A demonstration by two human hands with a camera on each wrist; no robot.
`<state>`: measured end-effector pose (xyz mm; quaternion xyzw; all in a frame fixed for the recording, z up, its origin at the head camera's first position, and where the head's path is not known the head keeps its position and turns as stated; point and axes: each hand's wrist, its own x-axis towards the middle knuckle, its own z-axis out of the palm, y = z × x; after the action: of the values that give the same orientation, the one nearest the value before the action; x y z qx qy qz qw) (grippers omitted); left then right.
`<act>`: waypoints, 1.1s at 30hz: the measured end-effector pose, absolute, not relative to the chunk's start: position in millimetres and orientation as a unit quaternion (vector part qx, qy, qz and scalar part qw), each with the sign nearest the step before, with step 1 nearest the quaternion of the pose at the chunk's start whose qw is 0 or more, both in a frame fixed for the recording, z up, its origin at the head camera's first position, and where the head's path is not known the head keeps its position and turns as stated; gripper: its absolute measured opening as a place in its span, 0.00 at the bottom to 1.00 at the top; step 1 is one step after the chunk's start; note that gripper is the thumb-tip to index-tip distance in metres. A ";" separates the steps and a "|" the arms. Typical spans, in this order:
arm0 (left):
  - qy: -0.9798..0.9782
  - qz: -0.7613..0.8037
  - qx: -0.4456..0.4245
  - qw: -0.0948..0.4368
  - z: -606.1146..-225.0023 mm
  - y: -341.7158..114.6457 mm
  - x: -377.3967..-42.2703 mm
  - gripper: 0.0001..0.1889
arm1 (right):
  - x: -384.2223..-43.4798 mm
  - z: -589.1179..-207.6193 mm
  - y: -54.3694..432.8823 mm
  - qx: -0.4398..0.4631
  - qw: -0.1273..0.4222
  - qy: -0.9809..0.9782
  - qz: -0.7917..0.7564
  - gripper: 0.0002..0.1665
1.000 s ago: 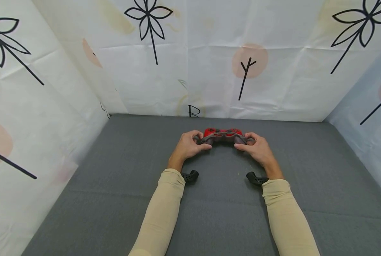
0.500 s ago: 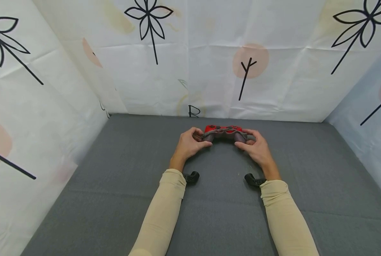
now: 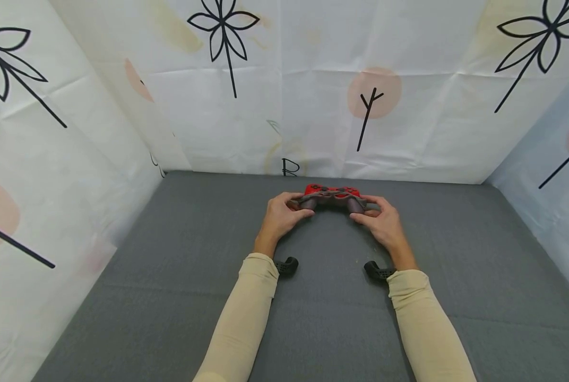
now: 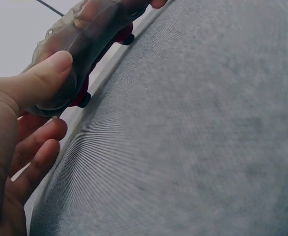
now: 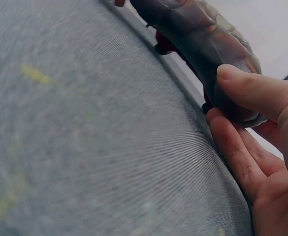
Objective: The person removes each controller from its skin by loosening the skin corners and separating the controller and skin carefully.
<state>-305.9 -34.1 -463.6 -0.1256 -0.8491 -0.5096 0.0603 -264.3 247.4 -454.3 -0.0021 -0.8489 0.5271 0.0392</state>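
Note:
A red game controller (image 3: 333, 190) is held between both hands near the far side of the table. A translucent grey cover (image 4: 87, 42) lies over the side of it that faces me, including the two grips. My left hand (image 3: 281, 217) pinches the left grip, thumb on the near side and fingers behind it. At the other end, my right hand (image 3: 385, 222) pinches the right grip in the same way. In the right wrist view the thumb (image 5: 237, 83) presses on the cover. Dark thumbsticks and a little red show on the controller's far side in both wrist views.
Grey cloth covers the table (image 3: 322, 329). White printed fabric (image 3: 313, 122) rises behind it and along both sides. A black wrist mount (image 3: 286, 266) sits at the left cuff, and another black mount (image 3: 379, 271) at the right.
The controller has risen slightly in the head view, away from me, with its grips still pinched by both hands. The right wrist has come a little inward.

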 end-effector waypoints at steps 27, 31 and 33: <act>-0.875 -0.454 -0.168 -0.007 -461.3 -46.6 -300.0 0.22 | -261.1 -448.8 260.8 0.038 -0.069 -0.858 0.507 0.34; -0.881 -0.441 -0.170 -0.009 -461.3 -46.0 -299.3 0.22 | -260.9 -450.0 260.8 0.042 -0.066 -0.857 0.509 0.32; -0.882 -0.439 -0.172 -0.006 -460.9 -45.3 -299.4 0.21 | -260.5 -450.2 260.2 0.045 -0.059 -0.857 0.510 0.30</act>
<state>-299.4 -45.3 -460.9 -0.1725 -0.8818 -0.4389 -0.0056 -260.5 260.2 -450.2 0.0452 -0.8568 0.5103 -0.0590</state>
